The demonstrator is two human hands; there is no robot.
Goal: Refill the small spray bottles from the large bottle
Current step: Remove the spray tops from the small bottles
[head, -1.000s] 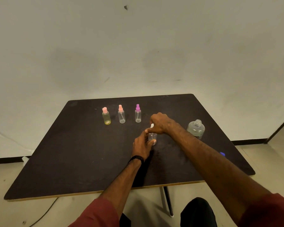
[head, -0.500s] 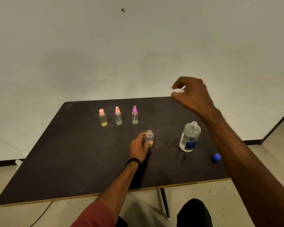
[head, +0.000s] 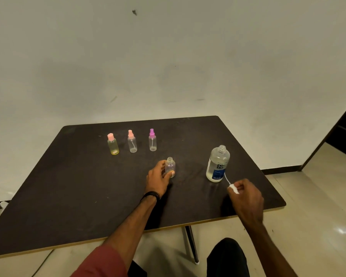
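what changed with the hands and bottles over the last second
The right hand pulled the white spray top off the small bottle, swung it up and right, then down near the table beside the large bottle. The left hand kept holding the small bottle; the three back bottles stayed.

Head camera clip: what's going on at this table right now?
A person is refilling small spray bottles. The left hand steadies an uncapped small bottle on the dark table. The right hand holds its white spray top, tube dangling, low over the table beside the large bottle, which stands open. Three capped small bottles wait in a row farther back. Nothing is being poured yet.
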